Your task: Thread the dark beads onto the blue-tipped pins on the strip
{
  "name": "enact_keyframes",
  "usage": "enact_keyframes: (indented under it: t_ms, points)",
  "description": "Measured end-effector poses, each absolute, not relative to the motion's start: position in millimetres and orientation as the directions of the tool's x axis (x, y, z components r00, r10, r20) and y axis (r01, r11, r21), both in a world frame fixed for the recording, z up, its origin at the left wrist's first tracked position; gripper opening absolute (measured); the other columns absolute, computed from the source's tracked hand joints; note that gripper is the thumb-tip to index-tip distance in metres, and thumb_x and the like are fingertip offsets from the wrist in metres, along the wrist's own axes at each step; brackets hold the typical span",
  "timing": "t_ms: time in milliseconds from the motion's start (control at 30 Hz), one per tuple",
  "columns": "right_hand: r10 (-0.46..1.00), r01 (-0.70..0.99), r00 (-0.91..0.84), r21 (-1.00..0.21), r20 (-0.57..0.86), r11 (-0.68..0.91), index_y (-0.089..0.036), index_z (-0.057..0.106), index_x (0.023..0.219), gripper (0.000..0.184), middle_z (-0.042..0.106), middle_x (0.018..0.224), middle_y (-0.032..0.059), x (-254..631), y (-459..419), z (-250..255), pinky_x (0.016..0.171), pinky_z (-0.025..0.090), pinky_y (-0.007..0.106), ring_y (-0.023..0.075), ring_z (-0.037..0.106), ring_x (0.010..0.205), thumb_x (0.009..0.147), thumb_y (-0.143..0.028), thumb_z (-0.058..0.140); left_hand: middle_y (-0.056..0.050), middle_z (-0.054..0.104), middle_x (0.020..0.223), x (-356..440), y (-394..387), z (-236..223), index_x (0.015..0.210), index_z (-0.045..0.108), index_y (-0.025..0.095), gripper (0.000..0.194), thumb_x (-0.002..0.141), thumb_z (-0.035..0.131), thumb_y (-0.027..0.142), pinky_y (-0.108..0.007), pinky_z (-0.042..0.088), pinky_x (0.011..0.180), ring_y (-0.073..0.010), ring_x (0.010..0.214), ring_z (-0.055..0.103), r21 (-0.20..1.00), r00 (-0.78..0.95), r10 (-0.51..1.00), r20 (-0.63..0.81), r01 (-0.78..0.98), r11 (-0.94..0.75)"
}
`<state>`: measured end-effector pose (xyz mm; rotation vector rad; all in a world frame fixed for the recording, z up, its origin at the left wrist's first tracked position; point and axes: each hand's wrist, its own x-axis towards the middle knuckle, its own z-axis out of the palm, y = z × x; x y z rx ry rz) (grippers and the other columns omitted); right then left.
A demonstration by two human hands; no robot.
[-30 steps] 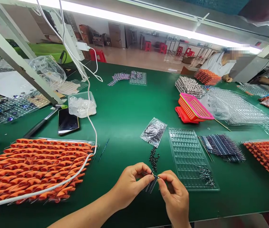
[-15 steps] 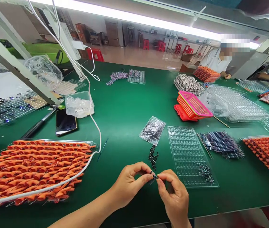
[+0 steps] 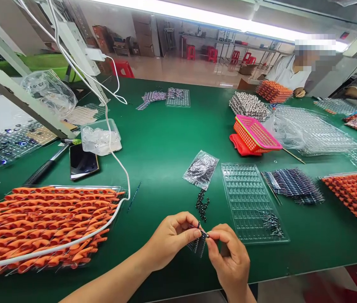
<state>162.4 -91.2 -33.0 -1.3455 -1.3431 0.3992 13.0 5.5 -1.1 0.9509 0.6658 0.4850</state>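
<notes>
My left hand pinches a thin dark rod-like piece between thumb and forefinger. The fingertips of my right hand close on the other end of it, almost touching the left thumb. Fine detail of the piece is too small to make out. Under the fingers a dark patterned bundle of thin pieces partly shows. Just beyond lie loose black beads, spilling from a clear bag of black beads. Right of them sits a clear ribbed tray with a small heap of thin dark pieces in its near corner.
Orange parts on wires fill a tray at left, crossed by a white cable. A phone, a hammer and a plastic tub stand behind. Rightward are a pink basket and dark striped rods. A co-worker sits far right.
Both hands stay together at the same piece, with small fingertip shifts. The bundle beneath shows more than half a second ago. The view has shifted slightly.
</notes>
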Motion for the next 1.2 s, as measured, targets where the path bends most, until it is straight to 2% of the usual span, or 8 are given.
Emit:
enact_keyframes:
  t_ms: [300, 400, 533, 667, 900, 1200]
  points:
    - [0.839, 0.47, 0.307, -0.838, 0.449, 0.276, -0.022, 0.061, 0.094, 0.015, 0.063, 0.079, 0.0012, 161, -94, -35, 0.059, 0.051, 0.025, 0.0137, 0.061, 0.069, 0.087, -0.009, 0.06, -0.004, 0.071, 0.081, 11, 4, -3, 0.081, 0.066, 0.014, 0.021, 0.078, 0.078, 0.032, -0.028, 0.05, 0.075, -0.0142, 0.076, 0.064, 0.894, 0.702, 0.661, -0.266, -0.076, 0.441]
    - [0.832, 0.484, 0.309, -0.829, 0.461, 0.28, -0.022, 0.061, 0.095, 0.015, 0.063, 0.079, 0.0016, 161, -94, -34, 0.059, 0.051, 0.025, 0.0142, 0.062, 0.069, 0.087, -0.009, 0.06, -0.007, 0.073, 0.084, 10, 2, -2, 0.081, 0.068, 0.015, 0.014, 0.081, 0.074, 0.028, -0.033, 0.052, 0.077, -0.0181, 0.079, 0.067, 0.968, 0.676, 0.722, -0.148, -0.05, 0.246]
    - [0.824, 0.48, 0.302, -0.823, 0.479, 0.303, -0.023, 0.061, 0.098, 0.019, 0.064, 0.081, 0.0019, 162, -94, -35, 0.062, 0.053, 0.027, 0.0149, 0.063, 0.072, 0.087, -0.008, 0.059, -0.009, 0.075, 0.084, 7, -1, 2, 0.083, 0.07, 0.018, 0.002, 0.084, 0.069, 0.019, -0.033, 0.053, 0.074, -0.0196, 0.079, 0.068, 0.991, 0.653, 0.746, 0.129, -0.051, -0.127]
    - [0.824, 0.463, 0.288, -0.824, 0.488, 0.326, -0.024, 0.06, 0.101, 0.023, 0.063, 0.082, 0.0018, 163, -94, -35, 0.063, 0.053, 0.027, 0.015, 0.063, 0.074, 0.087, -0.006, 0.058, -0.008, 0.076, 0.083, 6, -2, 4, 0.085, 0.069, 0.019, 0.006, 0.084, 0.068, 0.013, -0.031, 0.054, 0.071, -0.0184, 0.077, 0.067, 0.961, 0.635, 0.734, 0.241, -0.052, -0.271]
    - [0.829, 0.447, 0.283, -0.831, 0.483, 0.331, -0.024, 0.061, 0.103, 0.024, 0.064, 0.084, 0.0022, 163, -95, -35, 0.063, 0.052, 0.027, 0.0153, 0.063, 0.075, 0.087, -0.006, 0.058, -0.008, 0.075, 0.082, 7, -4, 1, 0.087, 0.069, 0.019, 0.004, 0.085, 0.068, 0.015, -0.031, 0.054, 0.07, -0.0183, 0.075, 0.067, 0.956, 0.627, 0.741, 0.242, -0.022, -0.293]
    - [0.83, 0.432, 0.295, -0.841, 0.473, 0.326, -0.023, 0.061, 0.1, 0.021, 0.062, 0.082, 0.0024, 163, -97, -38, 0.061, 0.051, 0.026, 0.0149, 0.061, 0.074, 0.087, -0.006, 0.06, -0.008, 0.075, 0.081, 7, -1, 3, 0.085, 0.072, 0.017, 0.008, 0.085, 0.068, 0.023, -0.03, 0.053, 0.071, -0.0185, 0.075, 0.068, 0.984, 0.644, 0.757, 0.112, 0.035, -0.176]
